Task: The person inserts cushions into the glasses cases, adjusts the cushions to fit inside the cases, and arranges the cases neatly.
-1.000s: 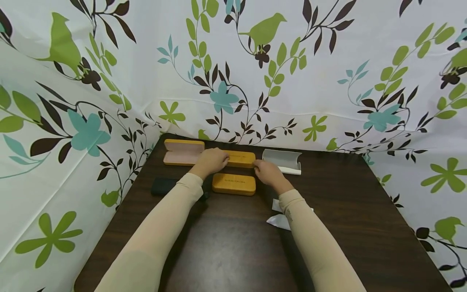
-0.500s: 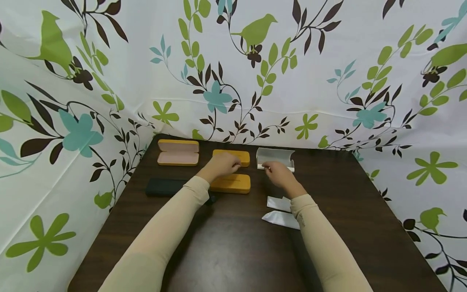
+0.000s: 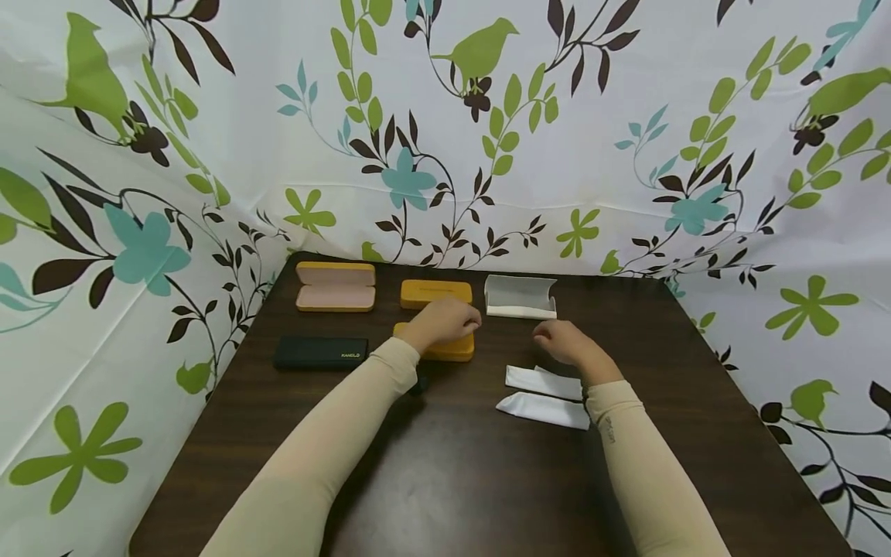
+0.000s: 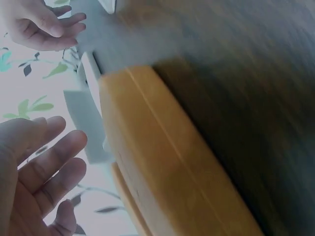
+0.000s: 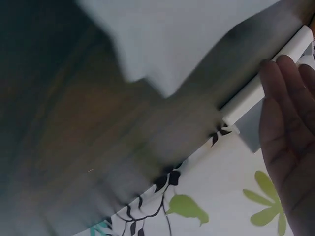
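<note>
My left hand (image 3: 445, 319) hovers over the nearer orange case (image 3: 455, 352), which looks like a glasses case and is partly hidden by the hand. In the left wrist view its loosely bent fingers (image 4: 56, 164) are apart from that orange case (image 4: 162, 157) and hold nothing. My right hand (image 3: 567, 344) is above the table, between the open white case (image 3: 518, 298) and two white cloth-like pieces (image 3: 543, 381). The right wrist view shows its fingers (image 5: 290, 93) loosely extended with nothing in them.
Behind the nearer orange case lies a second shut orange case (image 3: 435, 291). An open orange case with pale pink lining (image 3: 336, 298) stands at the back left. In front of it lies a dark case (image 3: 320, 353). A small dark object (image 3: 420, 382) shows beside the left sleeve.
Both hands have left the far orange case. My left hand came nearer and slightly right; my right hand moved right and back toward me. The far orange case is now fully uncovered.
</note>
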`<state>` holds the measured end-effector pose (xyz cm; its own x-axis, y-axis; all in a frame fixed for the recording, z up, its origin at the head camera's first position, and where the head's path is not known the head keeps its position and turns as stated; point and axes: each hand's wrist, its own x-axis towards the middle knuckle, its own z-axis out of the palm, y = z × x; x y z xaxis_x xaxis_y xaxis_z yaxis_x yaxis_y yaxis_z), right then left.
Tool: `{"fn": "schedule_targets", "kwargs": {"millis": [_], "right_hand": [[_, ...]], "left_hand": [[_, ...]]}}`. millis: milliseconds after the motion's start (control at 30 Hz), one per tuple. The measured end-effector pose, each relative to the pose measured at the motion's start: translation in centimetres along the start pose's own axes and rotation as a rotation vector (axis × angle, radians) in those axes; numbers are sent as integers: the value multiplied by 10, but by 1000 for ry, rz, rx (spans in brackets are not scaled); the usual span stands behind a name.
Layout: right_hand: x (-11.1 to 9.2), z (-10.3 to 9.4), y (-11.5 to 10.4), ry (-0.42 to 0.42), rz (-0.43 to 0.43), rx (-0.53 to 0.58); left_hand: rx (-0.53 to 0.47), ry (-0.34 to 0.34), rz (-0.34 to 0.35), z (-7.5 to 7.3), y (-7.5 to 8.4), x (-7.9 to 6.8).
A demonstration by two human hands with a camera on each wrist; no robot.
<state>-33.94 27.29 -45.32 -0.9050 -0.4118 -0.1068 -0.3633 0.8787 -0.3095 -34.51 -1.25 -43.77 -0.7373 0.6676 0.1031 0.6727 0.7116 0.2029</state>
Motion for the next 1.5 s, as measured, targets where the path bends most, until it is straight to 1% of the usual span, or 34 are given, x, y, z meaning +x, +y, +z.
{"fn": "schedule_targets", "kwargs": {"millis": [100,167,300,400,500,667,833,933,1033,1233,1400,1500], "right_hand": [[-12,-4,11,-48,12,-5],[-20,-7,18,-88,48,-8],[-30,-13,21,-161,105,-5],[-34,-14,18,-199,117,-6],[-35,-12,14,-212,136,-23],[-44,-11,17,-236,202,-23],[-49,-8,20,-262,235,-29],[-49,-4,21,-261,232,-37],[-48,0,21,-249,233,-44],[-46,6,18,-253,234,-54],[-46,8,20,-265,224,-49],[-46,8,21,-267,206,-41]], "left_hand": [[-5,-16,34,7,12,8],[0,-30,44,14,20,14],[22,-70,26,22,33,21],[45,-89,21,28,39,20],[41,-108,26,34,43,17],[16,-120,15,44,57,18],[81,-118,-11,57,64,21],[105,-111,-24,63,66,23],[114,-108,-36,65,69,25],[130,-136,-50,66,76,26],[114,-127,-33,70,79,28],[88,-133,-30,72,77,31]]}}
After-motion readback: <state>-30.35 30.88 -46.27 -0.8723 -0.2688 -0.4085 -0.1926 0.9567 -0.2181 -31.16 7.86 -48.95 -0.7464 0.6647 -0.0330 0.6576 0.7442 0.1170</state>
